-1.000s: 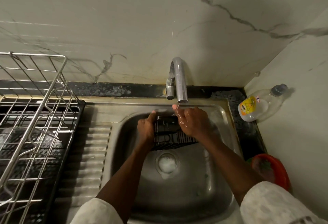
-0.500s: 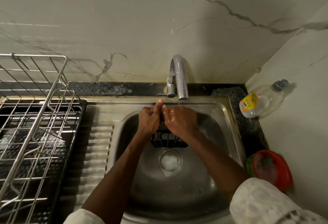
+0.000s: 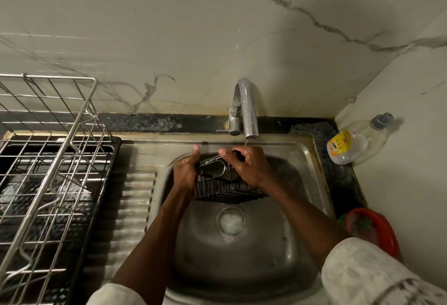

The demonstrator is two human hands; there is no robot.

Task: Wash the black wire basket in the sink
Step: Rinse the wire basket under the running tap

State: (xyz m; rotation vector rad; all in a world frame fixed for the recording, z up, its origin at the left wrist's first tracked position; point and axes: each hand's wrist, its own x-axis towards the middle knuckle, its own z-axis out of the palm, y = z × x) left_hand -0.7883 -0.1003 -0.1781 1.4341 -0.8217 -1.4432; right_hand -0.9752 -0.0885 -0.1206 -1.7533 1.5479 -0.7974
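A single wide-angle view comes from the person's head, close above the sink (image 3: 242, 268), facing forward and steeply down into its basin. The sink fills the middle; the tap (image 3: 246, 106) and marble wall (image 3: 193, 26) rise beyond it. The wire drying rack (image 3: 55, 159) bows along the left edge, and the left sleeve (image 3: 116, 295) and right sleeve (image 3: 362, 275) enter from the bottom.
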